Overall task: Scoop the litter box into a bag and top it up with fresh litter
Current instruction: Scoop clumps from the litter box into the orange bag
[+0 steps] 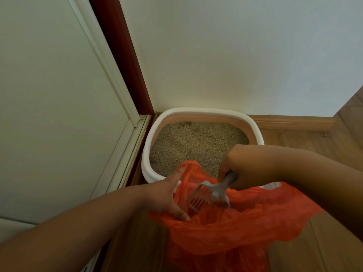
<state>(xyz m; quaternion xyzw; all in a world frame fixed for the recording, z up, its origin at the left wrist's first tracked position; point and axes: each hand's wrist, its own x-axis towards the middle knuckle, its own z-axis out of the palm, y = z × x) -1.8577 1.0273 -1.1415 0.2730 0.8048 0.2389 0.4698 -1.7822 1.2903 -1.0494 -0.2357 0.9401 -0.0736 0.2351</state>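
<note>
A rounded litter box (pixel 149 154) of smooth white plastic, with a pinkish inner band under its thick rolled rim, sits on the wood-grain floor (pixel 306 252) in the corner between a pale wall (pixel 235 55) and a white panelled door (pixel 49 95) framed by a dark red-brown jamb (pixel 121 55). It holds coarse, grainy beige litter (pixel 196 142), its top uneven with small dents and clumps toward the far edge. Just in front of the box, overlapping its near rim, a thin, crinkled orange plastic bag (pixel 235 222) stands open. The left hand (pixel 167 195) has its fingers partly spread, thumb and forefinger pinching the bag's left edge and lifting it into a peak so the mouth gapes. The right hand (pixel 235 165) is curled closed around the handle of a pale grey plastic scoop (pixel 208 195), whose slotted, flat head tilts downward inside the bag's opening. A wooden skirting board (pixel 290 122) runs along the wall behind the box.
</note>
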